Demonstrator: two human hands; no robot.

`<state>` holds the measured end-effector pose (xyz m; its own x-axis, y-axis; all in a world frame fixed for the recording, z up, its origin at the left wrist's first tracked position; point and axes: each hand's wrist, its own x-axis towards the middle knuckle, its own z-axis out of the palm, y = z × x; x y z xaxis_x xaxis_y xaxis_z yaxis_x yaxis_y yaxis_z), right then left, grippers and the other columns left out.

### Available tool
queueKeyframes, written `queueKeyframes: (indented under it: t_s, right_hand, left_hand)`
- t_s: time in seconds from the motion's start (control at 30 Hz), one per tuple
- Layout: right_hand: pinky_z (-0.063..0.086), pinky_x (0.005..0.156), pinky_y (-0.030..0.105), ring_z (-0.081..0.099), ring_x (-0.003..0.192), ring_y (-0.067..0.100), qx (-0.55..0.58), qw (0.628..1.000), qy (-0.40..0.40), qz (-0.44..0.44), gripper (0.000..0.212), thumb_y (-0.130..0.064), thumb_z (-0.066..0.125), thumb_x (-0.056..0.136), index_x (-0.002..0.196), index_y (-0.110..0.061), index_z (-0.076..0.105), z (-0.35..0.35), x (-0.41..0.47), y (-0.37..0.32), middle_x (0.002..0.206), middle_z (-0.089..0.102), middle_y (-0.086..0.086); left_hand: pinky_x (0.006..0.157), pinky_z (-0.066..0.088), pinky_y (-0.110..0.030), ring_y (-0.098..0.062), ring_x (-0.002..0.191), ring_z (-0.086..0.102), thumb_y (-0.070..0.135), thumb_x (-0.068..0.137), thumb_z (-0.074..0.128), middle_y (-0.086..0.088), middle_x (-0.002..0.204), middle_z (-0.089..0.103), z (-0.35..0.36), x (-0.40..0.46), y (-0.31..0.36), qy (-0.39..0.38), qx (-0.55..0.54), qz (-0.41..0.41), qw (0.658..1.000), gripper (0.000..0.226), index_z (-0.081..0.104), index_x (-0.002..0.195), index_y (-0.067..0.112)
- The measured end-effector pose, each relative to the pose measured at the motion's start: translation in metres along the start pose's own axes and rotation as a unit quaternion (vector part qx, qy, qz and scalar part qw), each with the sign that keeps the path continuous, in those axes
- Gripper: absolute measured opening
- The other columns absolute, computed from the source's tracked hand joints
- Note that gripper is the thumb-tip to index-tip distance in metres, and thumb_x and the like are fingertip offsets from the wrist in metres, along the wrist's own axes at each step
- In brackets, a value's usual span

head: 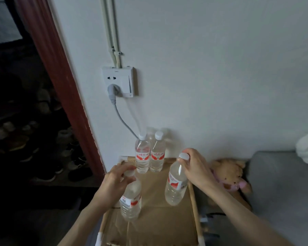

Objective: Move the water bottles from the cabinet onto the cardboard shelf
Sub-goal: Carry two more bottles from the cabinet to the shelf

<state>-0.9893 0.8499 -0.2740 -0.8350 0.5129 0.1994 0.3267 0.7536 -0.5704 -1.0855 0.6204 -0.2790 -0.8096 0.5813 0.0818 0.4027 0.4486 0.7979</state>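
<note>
Two clear water bottles with red-and-white labels stand upright side by side at the back of the cardboard shelf, one on the left and one on the right, close to the wall. My left hand grips the white cap and neck of a third bottle, which hangs over the shelf's left part. My right hand holds a fourth bottle by its cap, tilted, over the shelf's right part. Whether either held bottle touches the cardboard is unclear.
A wall socket with a grey plug and cable hangs above the shelf. A plush bear lies to the right on a grey sofa. A dark doorway with several shoes lies to the left.
</note>
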Motion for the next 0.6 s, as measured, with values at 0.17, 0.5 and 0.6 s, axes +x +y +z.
queueKeyframes:
  t_s: [0.17,0.5,0.6]
  right_hand:
    - [0.046,0.082,0.031,0.052,0.094,0.015,0.024,1.000,-0.018,-0.006,0.025,-0.031,0.054,0.088,0.106,-0.014,0.050,0.002,0.045,0.015,0.102,0.054,0.001]
    - [0.043,0.076,0.030,0.054,0.093,0.021,0.045,0.999,-0.018,0.014,0.030,-0.035,0.059,0.085,0.101,-0.011,0.051,0.023,0.090,0.026,0.101,0.056,0.005]
    - [0.045,0.085,0.032,0.053,0.102,0.021,0.045,0.997,-0.058,-0.005,0.032,-0.031,0.057,0.086,0.113,-0.014,0.051,0.021,0.093,0.031,0.111,0.056,0.004]
  left_hand:
    - [0.086,0.041,-0.024,-0.012,0.093,0.054,0.011,0.078,0.068,0.009,0.097,0.056,0.012,0.032,0.012,0.041,0.014,-0.029,0.999,0.030,0.064,0.106,0.022]
    - [0.081,0.029,-0.009,-0.014,0.101,0.046,0.013,0.084,0.061,0.004,0.104,0.059,0.034,0.068,0.008,0.043,0.095,0.015,0.994,0.026,0.061,0.108,0.021]
    - [0.087,0.028,-0.013,-0.011,0.105,0.045,0.015,0.085,0.060,0.009,0.113,0.052,0.033,0.073,0.006,0.034,0.099,0.033,0.994,0.030,0.058,0.114,0.020]
